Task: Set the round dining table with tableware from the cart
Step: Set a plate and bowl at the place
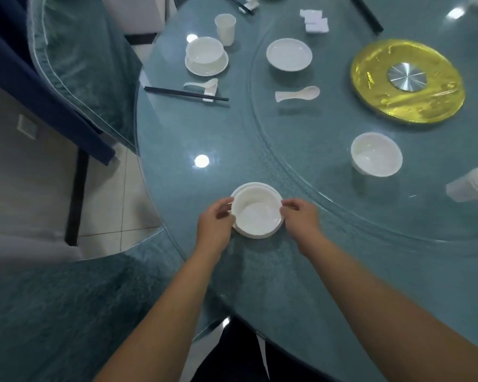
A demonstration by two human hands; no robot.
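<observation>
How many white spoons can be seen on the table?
2. One spoon lies on a rest beside the black chopsticks at the far place setting; another spoon lies on the glass turntable. Others may be outside the view.

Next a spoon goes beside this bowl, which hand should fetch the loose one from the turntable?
Probably the right hand: the loose spoon lies ahead on its side, and the left hand would cross the bowl.

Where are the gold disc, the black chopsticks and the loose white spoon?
Gold disc (436,106): head view, lower gold surface.
Black chopsticks (182,93): head view, mid-shaft.
Loose white spoon (308,92): head view, on its bowl.
</observation>
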